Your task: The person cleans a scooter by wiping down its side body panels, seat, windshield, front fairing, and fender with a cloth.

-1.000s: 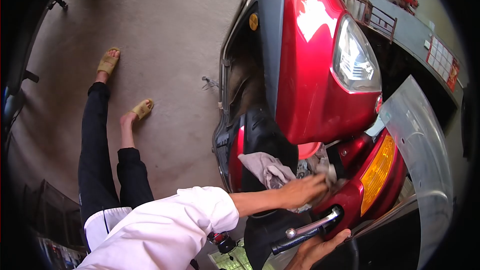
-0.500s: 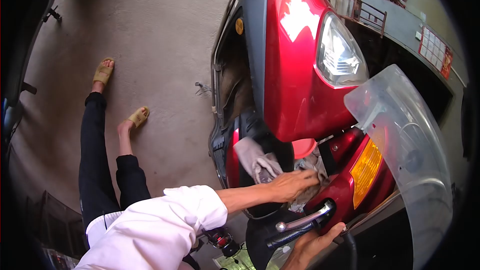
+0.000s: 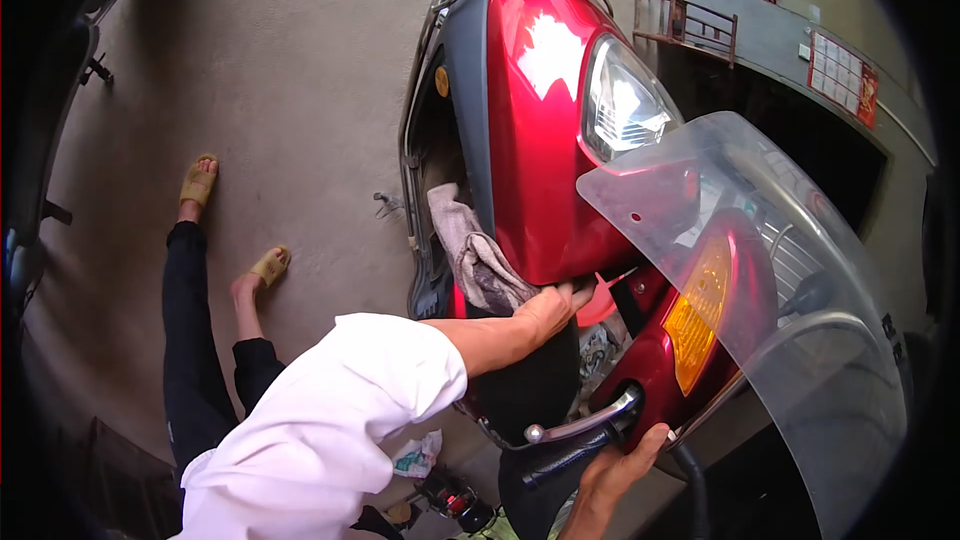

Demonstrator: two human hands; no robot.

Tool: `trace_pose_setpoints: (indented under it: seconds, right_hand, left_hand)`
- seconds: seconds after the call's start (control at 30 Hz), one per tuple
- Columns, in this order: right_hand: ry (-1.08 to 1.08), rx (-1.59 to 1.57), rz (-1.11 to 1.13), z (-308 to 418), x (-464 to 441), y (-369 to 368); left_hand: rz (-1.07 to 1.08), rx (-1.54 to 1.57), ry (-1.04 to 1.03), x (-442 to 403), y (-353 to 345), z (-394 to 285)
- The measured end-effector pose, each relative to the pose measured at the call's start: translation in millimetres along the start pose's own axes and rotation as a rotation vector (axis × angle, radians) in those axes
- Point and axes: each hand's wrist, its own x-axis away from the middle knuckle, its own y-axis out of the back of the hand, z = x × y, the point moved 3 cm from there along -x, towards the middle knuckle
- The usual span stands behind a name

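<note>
A limp, crumpled cloth (image 3: 472, 245), grey-mauve and darker in the folds beside the fingers, lies bunched against the lower edge of a glossy red front panel (image 3: 535, 175). Its long axis slants, the loose end pointing to the upper left and the gathered end running down to the right, into the left hand (image 3: 550, 310). That hand is closed over the gathered end, its fingertips partly hidden at the panel's edge. The panel, part of a scooter, runs lengthwise up the view, with a bright reflection and a clear headlight (image 3: 625, 105) on its right. Just below the hand's fingers a pinkish-red piece (image 3: 597, 306) shows. The right hand (image 3: 612, 470) is under a black handlebar grip (image 3: 570, 456), thumb extended to the upper right; its fingers are hidden, so how far they close cannot be told. Beyond stand an orange lamp (image 3: 697, 318) and a transparent windshield (image 3: 800, 340).
</note>
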Motion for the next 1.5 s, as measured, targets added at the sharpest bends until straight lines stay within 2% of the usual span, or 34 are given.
trace_pose_setpoints:
  seconds: [0.1, 0.13, 0.2, 0.33, 0.37, 0.4, 0.47, 0.5, 0.6, 0.73, 0.87, 0.93, 1.03, 1.07, 1.1, 1.13, 1.2, 1.27, 1.33, 1.4, 1.47, 1.5]
  right_hand:
    - [0.047, 0.02, 0.04, 0, -2, -6]
    - [0.026, 0.015, 0.009, -6, -4, 2]
    - [0.007, 0.007, -0.025, -7, -3, 10]
    - [0.026, 0.012, 0.033, -6, -6, 1]
    - [0.061, 0.044, 0.013, -5, -5, 0]
    - [0.095, 0.077, -0.01, -3, -4, 0]
    - [0.039, 0.084, 0.016, -2, -3, 0]
    - [0.028, 0.058, 0.032, -3, -3, -2]
    - [-0.004, -0.017, 0.007, -1, 1, -6]
    - [0.143, 0.467, 0.07, -3, 7, 6]
    - [0.126, 0.49, 0.116, -2, 3, 8]
    - [-0.065, 0.077, 0.029, -5, -2, 6]
    - [-0.01, 0.081, 0.033, -4, -3, 2]
    - [0.02, 0.067, 0.012, -5, -3, 1]
    - [0.019, 0.065, 0.016, -4, -3, 1]
    - [0.01, 0.043, 0.048, -1, -4, -2]
    - [-0.007, 0.015, 0.064, 0, -1, -6]
    - [-0.002, 0.026, 0.054, 2, -3, -8]
    - [-0.03, 0.02, 0.053, -5, -4, 1]
    - [-0.048, 0.01, 0.06, -4, -3, 4]
    - [0.038, 0.064, 0.046, 0, -2, -3]
    - [0.045, 0.081, 0.036, -2, -4, -1]
  left_hand:
    - [0.19, -0.11, 0.101, -6, 11, -14]
    - [0.19, -0.117, 0.095, -12, 12, -14]
    - [0.005, -0.203, 0.113, -26, 19, -9]
    - [-0.113, -0.294, 0.165, -40, 18, -16]
    - [-0.183, -0.448, 0.217, -41, 20, -15]
    - [-0.186, -0.454, 0.215, -44, 23, -12]
    - [-0.094, -0.372, 0.025, -54, 24, -10]
    - [-0.153, -0.425, 0.076, -61, 15, -10]
    - [-0.135, -0.466, 0.048, -80, -14, -20]
    - [-0.086, -0.511, -0.039, -70, -7, -22]
    - [-0.023, -0.541, -0.144, -46, -5, -29]
    - [0.026, -0.545, -0.192, -31, -6, -32]
    - [0.176, -0.652, -0.385, 14, -17, -18]
    - [0.184, -0.434, -0.228, 37, -3, 6]
    - [0.092, -0.532, -0.322, 62, -20, 23]
    - [0.187, -0.262, -0.307, 81, -30, 44]
    - [0.099, -0.111, -0.215, 111, -25, 106]
    - [0.086, 0.045, -0.266, 118, 12, 145]
    - [0.022, 0.117, -0.256, 112, 36, 144]
    - [-0.22, 0.252, -0.255, 92, 67, 128]
    - [-0.486, 0.242, -0.226, 61, 81, 107]
    - [-0.51, 0.256, -0.205, 40, 87, 102]
